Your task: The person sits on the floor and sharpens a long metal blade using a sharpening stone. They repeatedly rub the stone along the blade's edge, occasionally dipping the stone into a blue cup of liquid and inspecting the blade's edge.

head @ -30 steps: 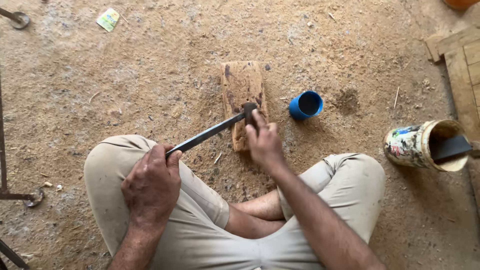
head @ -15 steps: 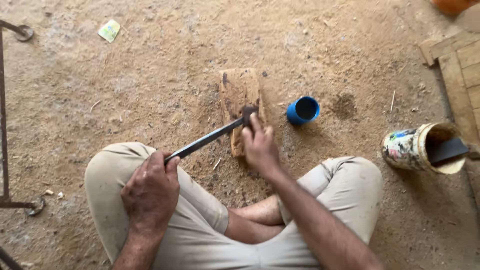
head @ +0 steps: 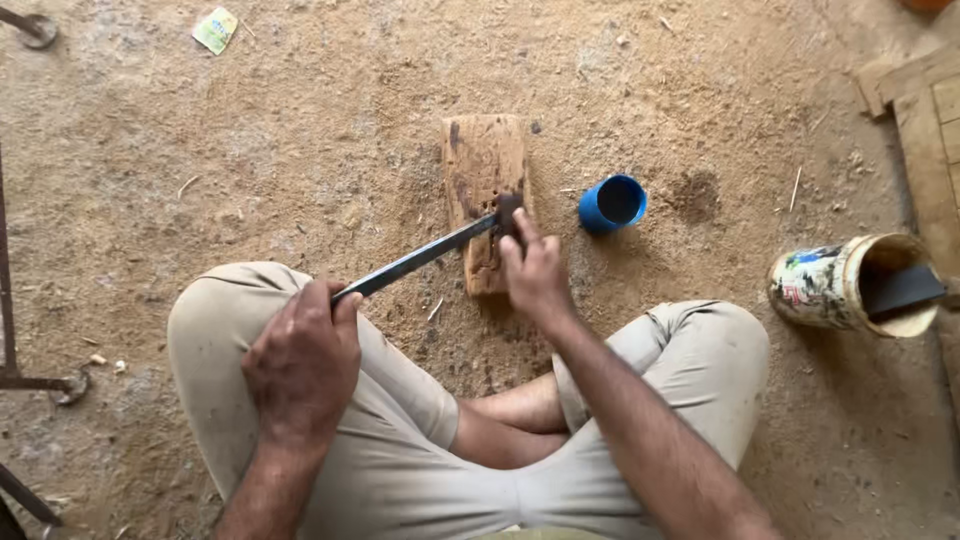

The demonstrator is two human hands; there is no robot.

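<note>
**Cross-legged on a sawdust floor, both hands at a flat metal tool on a wooden block**

The person sits cross-legged in beige trousers on a sandy floor strewn with sawdust. The left hand is closed in a fist around the near end of a long, dark, flat metal tool, resting above the left knee. The tool slants up and to the right, and its far end lies on a worn wooden block that sits flat on the floor just ahead of the crossed legs.

The right hand rests on the block's near half, its fingers stretched forward and pressing on a small dark piece at the tool's tip. Whether that piece belongs to the tool or is a separate thing cannot be told. The fingers there lie flat on it, not curled around it.

Just to the right of the block, apart from it, a small blue cup lies tilted with its mouth toward the camera. Farther right, a paint-smeared tin lies on its side, with a dark flat tool sticking out of its mouth. Pale wooden boards run along the right edge. At the far left stand thin rusty metal rods, and a small green scrap of wrapper lies near the top left.
</note>
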